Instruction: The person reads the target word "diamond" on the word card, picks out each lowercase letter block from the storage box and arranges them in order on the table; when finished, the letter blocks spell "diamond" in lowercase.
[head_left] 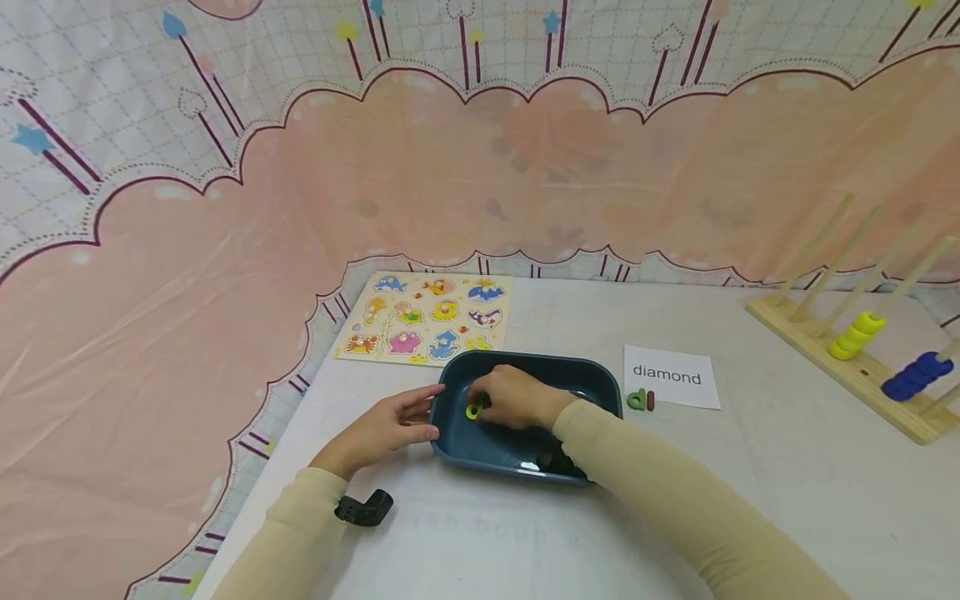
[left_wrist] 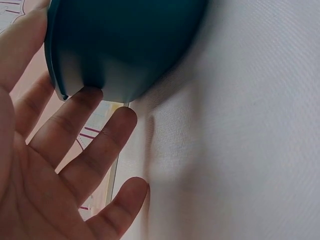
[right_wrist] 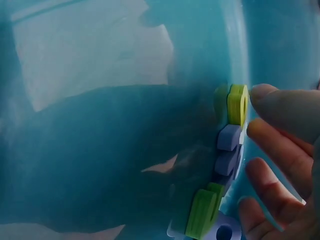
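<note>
A dark blue tray (head_left: 525,357) lies on the white table with my right hand (head_left: 517,396) reaching into it. Bent fingers hover beside a yellow ring-shaped letter piece (right_wrist: 235,107) in the right wrist view, the thumb tip right at its edge. Below that piece, purple letter pieces (right_wrist: 229,137) and a green one (right_wrist: 201,215) line the tray's side. With fairly straight fingers and thumb, my left hand (head_left: 375,433) rests against the tray's left rim. Its fingertips touch the outer wall (left_wrist: 125,45) in the left wrist view. Dark pieces (head_left: 553,458) lie at the tray's near side, partly behind my right sleeve.
Right of the tray is a white card (head_left: 678,393) reading "diamond", with a green letter d (head_left: 637,400) and a reddish-brown letter piece (head_left: 650,401) at its lower left. A sea-animal puzzle board (head_left: 382,333) lies behind. A wooden peg stand (head_left: 810,342) holds yellow and blue beads.
</note>
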